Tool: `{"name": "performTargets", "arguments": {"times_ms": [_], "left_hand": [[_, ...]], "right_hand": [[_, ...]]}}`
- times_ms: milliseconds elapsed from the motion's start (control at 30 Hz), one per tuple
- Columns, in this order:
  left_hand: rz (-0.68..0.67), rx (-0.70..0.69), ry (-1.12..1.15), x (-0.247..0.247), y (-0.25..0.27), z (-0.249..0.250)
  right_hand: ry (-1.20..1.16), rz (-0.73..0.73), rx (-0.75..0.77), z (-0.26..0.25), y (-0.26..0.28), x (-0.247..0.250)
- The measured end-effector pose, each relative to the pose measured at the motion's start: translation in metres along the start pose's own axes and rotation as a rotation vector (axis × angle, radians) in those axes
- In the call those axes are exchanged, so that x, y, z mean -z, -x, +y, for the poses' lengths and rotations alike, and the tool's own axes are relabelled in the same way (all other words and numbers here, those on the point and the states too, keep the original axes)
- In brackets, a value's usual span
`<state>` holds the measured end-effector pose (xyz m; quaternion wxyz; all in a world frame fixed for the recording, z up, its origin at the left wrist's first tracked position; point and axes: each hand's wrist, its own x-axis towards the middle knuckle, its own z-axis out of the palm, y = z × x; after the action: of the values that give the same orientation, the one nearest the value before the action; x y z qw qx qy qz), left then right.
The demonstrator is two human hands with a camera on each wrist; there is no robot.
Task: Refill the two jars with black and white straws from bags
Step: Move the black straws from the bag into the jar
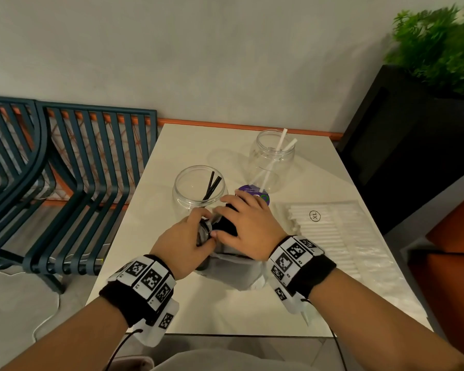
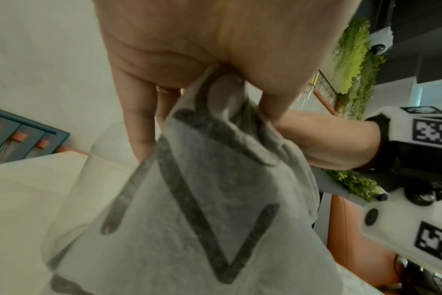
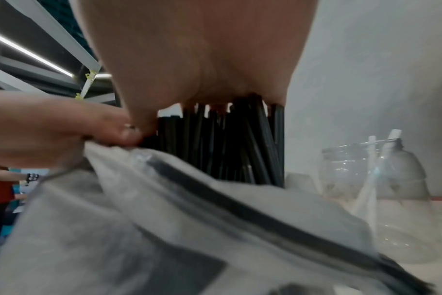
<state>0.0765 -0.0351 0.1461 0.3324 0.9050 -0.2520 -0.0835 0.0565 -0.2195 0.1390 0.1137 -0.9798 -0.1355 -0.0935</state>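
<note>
My right hand (image 1: 241, 218) grips a thick bundle of black straws (image 3: 230, 143) that stands partly out of a translucent bag (image 1: 236, 269) on the table. My left hand (image 1: 190, 236) pinches the bag's open edge (image 2: 225, 95) beside the bundle. Just beyond my hands stands a clear jar (image 1: 198, 188) holding two black straws. Farther back right, a second clear jar (image 1: 272, 159) holds two white straws. To the right on the table lies a clear bag of white straws (image 1: 332, 226).
A round purple sticker (image 1: 252, 194) lies between the jars. The small table (image 1: 172, 303) meets a wall behind. Blue slatted chairs (image 1: 73, 188) stand to the left. At the right are a black planter (image 1: 402, 145) with greenery and an orange seat (image 1: 450, 271).
</note>
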Motion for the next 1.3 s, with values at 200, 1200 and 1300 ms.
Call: {"name": "performTargets", "arguments": {"times_ms": [200, 1200, 1300], "left_hand": [[0.022, 0.06, 0.032, 0.005, 0.005, -0.006], [0.22, 0.334, 0.628, 0.012, -0.008, -0.001], [0.255, 0.261, 0.528, 0.01, -0.007, 0.002]], "right_hand": [[0.118, 0.136, -0.009, 0.021, 0.009, -0.007], [0.107, 0.222, -0.046, 0.009, 0.008, -0.016], [0.121, 0.221, -0.043, 0.008, 0.008, -0.016]]}}
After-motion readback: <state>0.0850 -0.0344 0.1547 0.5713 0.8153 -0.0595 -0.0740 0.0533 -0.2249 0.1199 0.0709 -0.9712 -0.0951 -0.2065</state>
